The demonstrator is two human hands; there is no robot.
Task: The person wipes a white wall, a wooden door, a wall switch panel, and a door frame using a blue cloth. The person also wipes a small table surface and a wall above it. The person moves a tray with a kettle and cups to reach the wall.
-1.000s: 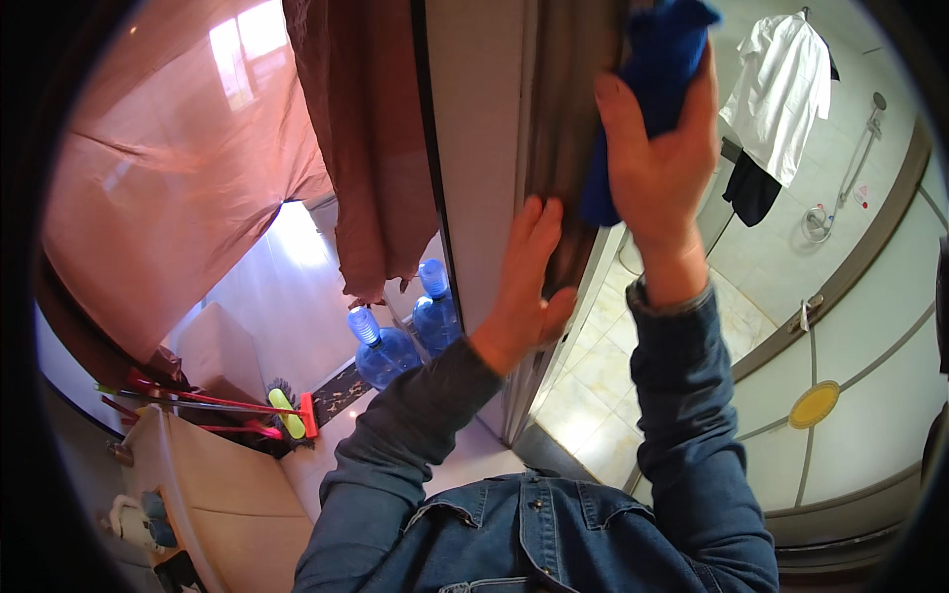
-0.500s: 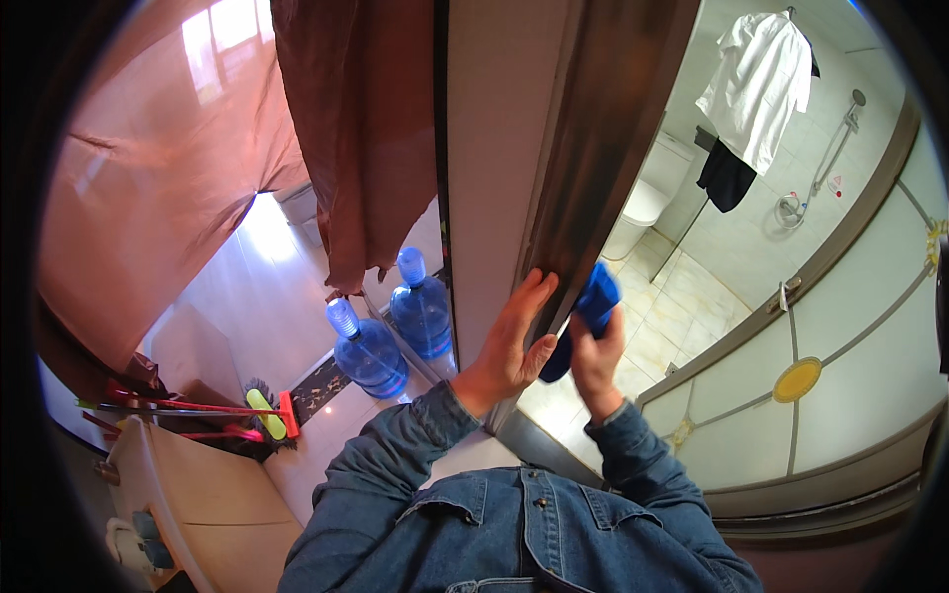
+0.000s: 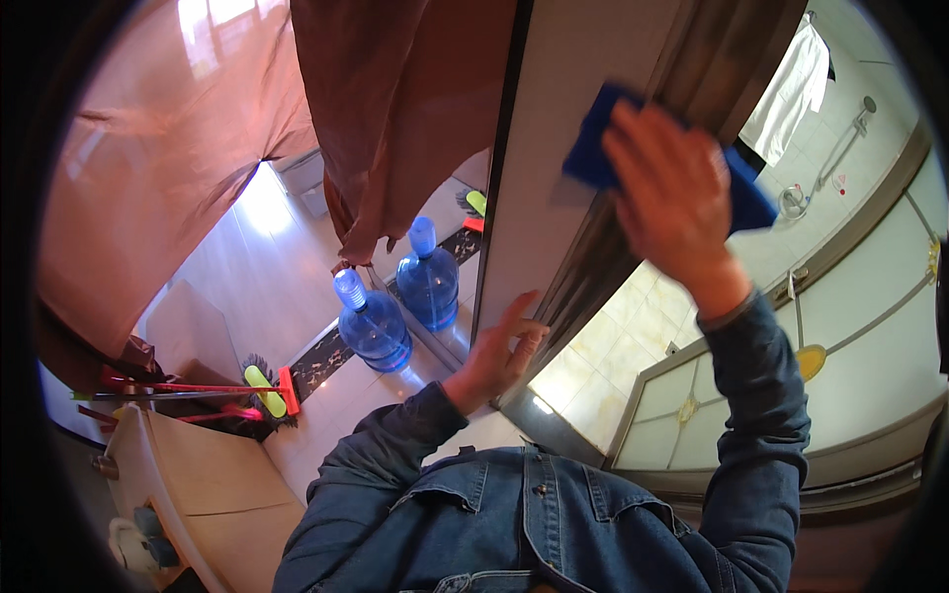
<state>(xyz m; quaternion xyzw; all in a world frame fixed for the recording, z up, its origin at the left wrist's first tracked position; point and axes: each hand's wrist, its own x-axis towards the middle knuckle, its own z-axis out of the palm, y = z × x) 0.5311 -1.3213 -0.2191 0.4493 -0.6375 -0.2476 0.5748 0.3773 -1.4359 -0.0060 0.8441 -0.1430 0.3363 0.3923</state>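
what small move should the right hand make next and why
Probably slide the blue cloth down the brown door frame: the right hand lies over the cloth higher up, and the frame between cloth and left hand is uncovered.

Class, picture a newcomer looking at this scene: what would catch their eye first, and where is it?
Probably the vivid blue cloth under the person's bare right hand, by the dark brown door frame right of centre. Next, the large reddish-brown hanging sheet across the upper left. Below its darker folds stands a translucent blue plastic bottle, with what looks like its reflection beside it.
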